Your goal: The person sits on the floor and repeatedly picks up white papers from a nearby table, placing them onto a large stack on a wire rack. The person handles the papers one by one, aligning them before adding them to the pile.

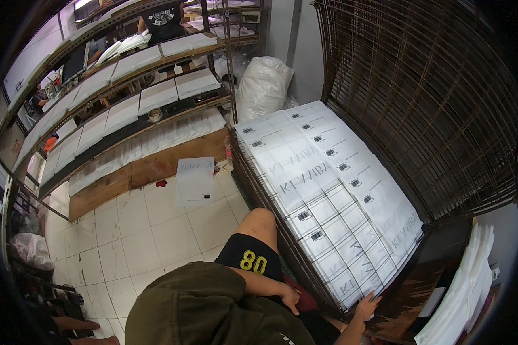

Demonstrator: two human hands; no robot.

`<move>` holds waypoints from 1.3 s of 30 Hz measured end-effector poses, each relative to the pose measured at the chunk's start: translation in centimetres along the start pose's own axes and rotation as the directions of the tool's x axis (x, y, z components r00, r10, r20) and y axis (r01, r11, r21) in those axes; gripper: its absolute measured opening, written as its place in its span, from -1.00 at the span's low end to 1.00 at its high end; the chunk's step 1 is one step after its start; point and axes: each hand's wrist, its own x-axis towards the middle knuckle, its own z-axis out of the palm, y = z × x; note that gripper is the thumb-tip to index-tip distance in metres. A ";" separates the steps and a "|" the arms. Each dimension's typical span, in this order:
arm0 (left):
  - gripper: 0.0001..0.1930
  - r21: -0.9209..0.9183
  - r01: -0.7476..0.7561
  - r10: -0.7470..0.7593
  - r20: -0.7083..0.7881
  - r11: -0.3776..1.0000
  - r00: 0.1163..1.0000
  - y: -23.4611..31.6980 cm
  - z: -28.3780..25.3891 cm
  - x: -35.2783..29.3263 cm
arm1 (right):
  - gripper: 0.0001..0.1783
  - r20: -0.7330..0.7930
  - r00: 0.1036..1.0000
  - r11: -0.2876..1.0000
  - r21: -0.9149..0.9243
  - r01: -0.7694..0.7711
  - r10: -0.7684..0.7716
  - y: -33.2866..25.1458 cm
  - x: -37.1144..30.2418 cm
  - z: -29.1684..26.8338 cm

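Head view: dark wire-mesh rack (pixel 273 224) at right of the floor space, running obliquely away from the person. On its lower tier lie translucent white sheets with dark printing (pixel 351 172), overlapping in rows; toward the near end a wire grid shows over or through them, which of the two cannot be told. Right hand (pixel 365 308) at the rack's near corner, fingertips at the border of the sheets; fingers bent, but cannot tell whether they grasp a sheet or the wire. Left hand (pixel 291 298) low in front of the body, near the lap, fingers loosely curled; cannot tell if it holds anything.

Surroundings and obstructions: a bank of rusty brown wire shelves (pixel 420 98) stands raised along the far long side, walling off the sheets there. The rack's near side rail lies between the person's bent knee (pixel 259 223) and the sheets. Lower right: upright, slightly bowed stack of white sheets (pixel 463 287), close to the rack's near end. Beyond the far end, a bulging white plastic sack (pixel 265 89) near the wall. Left: dark metal shelving (pixel 232 86) bearing rows of white sheets; behind it, a person in a black shirt (pixel 164 20). On the white-tiled floor (pixel 147 233), one loose printed sheet (pixel 195 179), with a small red scrap (pixel 162 183) beside it.
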 end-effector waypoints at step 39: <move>-0.17 -0.080 0.119 -0.121 -0.027 0.990 0.992 1.1 -0.3 -1.1 | -0.16 0.000 1.000 0.999 0.049 0.011 -0.011 -0.4 -0.6 -0.7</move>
